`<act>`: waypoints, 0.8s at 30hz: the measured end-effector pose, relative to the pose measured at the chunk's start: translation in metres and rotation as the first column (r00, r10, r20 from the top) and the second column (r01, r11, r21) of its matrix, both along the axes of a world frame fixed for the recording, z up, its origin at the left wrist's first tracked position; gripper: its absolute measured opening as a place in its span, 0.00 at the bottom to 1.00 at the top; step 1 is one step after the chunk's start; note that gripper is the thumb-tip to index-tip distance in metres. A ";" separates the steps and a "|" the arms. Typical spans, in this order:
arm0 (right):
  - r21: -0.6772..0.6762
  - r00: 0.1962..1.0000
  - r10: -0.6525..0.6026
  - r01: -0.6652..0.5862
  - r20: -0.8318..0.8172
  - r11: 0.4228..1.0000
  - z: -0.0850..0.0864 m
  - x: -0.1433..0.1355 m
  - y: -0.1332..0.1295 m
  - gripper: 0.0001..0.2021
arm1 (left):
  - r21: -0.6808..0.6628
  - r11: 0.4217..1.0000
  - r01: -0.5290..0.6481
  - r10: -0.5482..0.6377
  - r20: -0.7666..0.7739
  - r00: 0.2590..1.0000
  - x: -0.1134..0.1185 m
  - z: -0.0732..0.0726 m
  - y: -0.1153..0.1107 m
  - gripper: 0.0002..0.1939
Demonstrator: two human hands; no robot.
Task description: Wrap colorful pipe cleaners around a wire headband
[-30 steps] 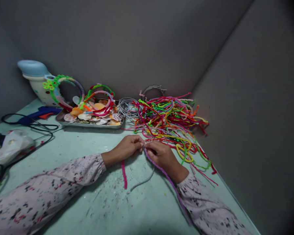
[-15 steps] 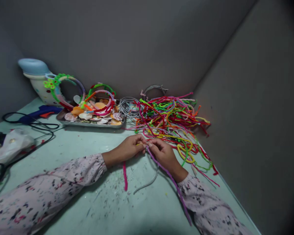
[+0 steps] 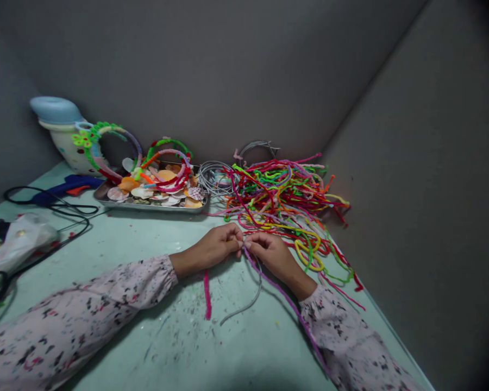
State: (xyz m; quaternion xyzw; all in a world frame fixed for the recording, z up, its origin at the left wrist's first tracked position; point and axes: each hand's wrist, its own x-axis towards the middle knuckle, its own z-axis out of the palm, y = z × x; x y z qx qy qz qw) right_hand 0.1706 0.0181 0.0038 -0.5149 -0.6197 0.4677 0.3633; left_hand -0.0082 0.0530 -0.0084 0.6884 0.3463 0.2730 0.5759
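Observation:
My left hand (image 3: 224,241) and my right hand (image 3: 271,255) meet fingertip to fingertip above the table, both pinched. Between them is the upper end of a purple pipe cleaner (image 3: 287,300), which trails down to the right past my right sleeve. A thin grey wire (image 3: 250,305) hangs from the same spot and curves down to the left. Below my left wrist a pink pipe cleaner (image 3: 207,296) sticks out, its upper part hidden by the hand. The exact grip at the fingertips is too small to make out.
A metal tray of shells (image 3: 155,207) with colourful rings stands behind. Right of it lie coiled grey wire (image 3: 215,179) and a heap of pipe cleaners (image 3: 281,190). At left are a blue glue gun (image 3: 61,190), black cable (image 3: 79,233), plastic bag (image 3: 32,233) and blue-lidded container (image 3: 71,146).
My right wrist has shifted slightly right and down. The purple pipe cleaner's lower end has swung right, and the grey wire shows more fully between the hands and the table.

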 end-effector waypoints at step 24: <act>0.401 0.939 -0.028 -0.120 0.344 0.908 -0.010 0.002 -0.004 0.07 | -0.032 0.999 -0.003 0.003 -0.002 1.000 0.001 -0.004 0.003 0.06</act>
